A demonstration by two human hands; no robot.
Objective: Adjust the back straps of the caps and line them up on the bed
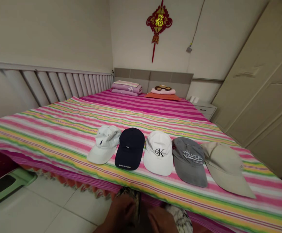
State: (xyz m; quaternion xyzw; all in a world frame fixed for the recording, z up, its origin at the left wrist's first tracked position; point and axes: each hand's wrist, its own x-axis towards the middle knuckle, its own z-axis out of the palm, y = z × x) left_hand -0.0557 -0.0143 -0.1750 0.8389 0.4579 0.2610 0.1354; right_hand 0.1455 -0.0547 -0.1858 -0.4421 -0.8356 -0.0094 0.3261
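Our left hand [123, 208] and right hand [162, 220] are low beside the near edge of the striped bedspread [58, 129], too dark and blurred to tell whether spread or pinching anything. On it lie the pale polo-logo cap [105, 139], navy cap [130, 145], white CK cap [158, 152], grey cap [189, 160] and beige cap [225, 165] in a row. We judge them light, soft-crowned, best held by their stiffer brims

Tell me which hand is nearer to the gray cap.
The right. The right hand is at the near edge of the bed, short of the gray cap and to its left; the left hand is farther left along that edge.
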